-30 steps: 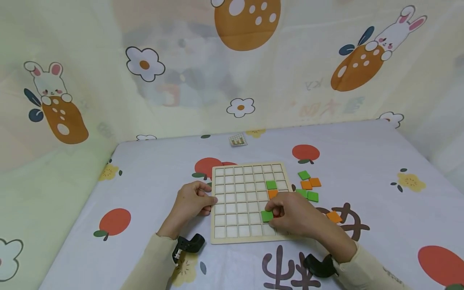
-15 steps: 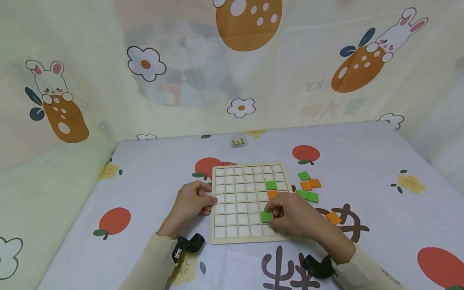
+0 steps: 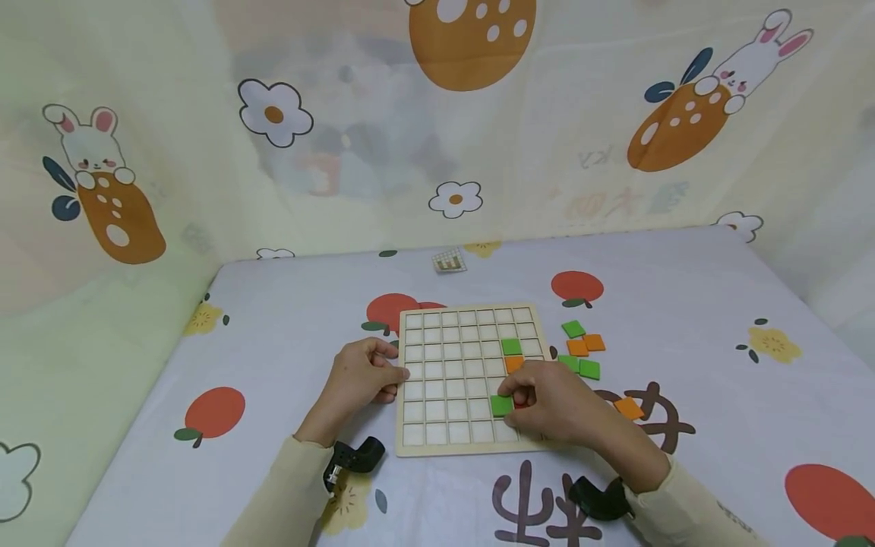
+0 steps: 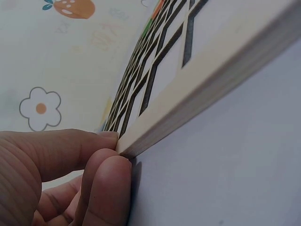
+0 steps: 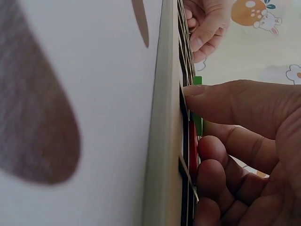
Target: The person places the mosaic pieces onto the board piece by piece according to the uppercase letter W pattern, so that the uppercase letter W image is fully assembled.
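A square wooden grid board [image 3: 454, 368] lies on the table. My left hand [image 3: 357, 380] pinches its left edge between thumb and finger; the left wrist view shows the fingertips [image 4: 110, 183] at the frame's side. Over the lower right of the board, my right hand [image 3: 560, 403] pinches a green square tile [image 3: 501, 406] by its right side. Beside that tile a red tile [image 5: 193, 146] sits in the grid under my right fingers, mostly hidden in the head view. Farther up the board are another green tile [image 3: 511, 347] and an orange tile [image 3: 514, 365].
Right of the board lie loose green tiles [image 3: 589, 370] and orange tiles [image 3: 594, 343], with a single orange tile [image 3: 629, 409] nearer my right wrist. A small card with a printed grid [image 3: 449, 261] lies behind the board. Patterned cloth covers table and walls.
The green tile in my right hand has shifted very slightly left, showing a little more of the red one. My left hand holds its place on the board's edge.
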A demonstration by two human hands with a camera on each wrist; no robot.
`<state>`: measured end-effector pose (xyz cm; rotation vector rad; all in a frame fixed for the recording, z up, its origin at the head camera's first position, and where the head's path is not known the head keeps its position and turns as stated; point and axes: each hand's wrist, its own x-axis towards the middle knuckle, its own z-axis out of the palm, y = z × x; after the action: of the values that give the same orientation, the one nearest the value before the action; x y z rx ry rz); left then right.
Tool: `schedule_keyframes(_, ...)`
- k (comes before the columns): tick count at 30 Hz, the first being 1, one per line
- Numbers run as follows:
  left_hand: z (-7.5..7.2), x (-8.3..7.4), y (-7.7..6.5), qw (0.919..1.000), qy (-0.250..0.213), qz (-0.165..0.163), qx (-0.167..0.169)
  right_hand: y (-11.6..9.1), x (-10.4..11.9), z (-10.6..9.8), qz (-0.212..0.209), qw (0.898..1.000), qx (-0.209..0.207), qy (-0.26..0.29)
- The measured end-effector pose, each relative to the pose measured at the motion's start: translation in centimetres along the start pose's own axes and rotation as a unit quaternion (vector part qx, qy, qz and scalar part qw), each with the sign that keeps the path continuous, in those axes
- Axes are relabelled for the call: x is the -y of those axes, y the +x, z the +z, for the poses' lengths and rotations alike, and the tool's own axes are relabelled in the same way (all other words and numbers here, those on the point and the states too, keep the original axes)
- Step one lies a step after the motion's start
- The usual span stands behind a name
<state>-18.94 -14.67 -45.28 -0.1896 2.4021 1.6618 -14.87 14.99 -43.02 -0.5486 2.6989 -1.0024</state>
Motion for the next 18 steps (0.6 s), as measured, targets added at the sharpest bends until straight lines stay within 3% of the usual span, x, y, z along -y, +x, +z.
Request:
schedule_keyframes(7,0.24,-0.14,0.16,1.0000,0.004,0.004,0.000,-0.08,-0.21,-0.11,0.000,1.000,-0.004,0.004)
schedule_keyframes(18,0.13,0.03,-0.15,1.0000,0.009,0.004,-0.001,-0.16,-0.73,-0.46,-0.049,0.999,-0.017,0.016)
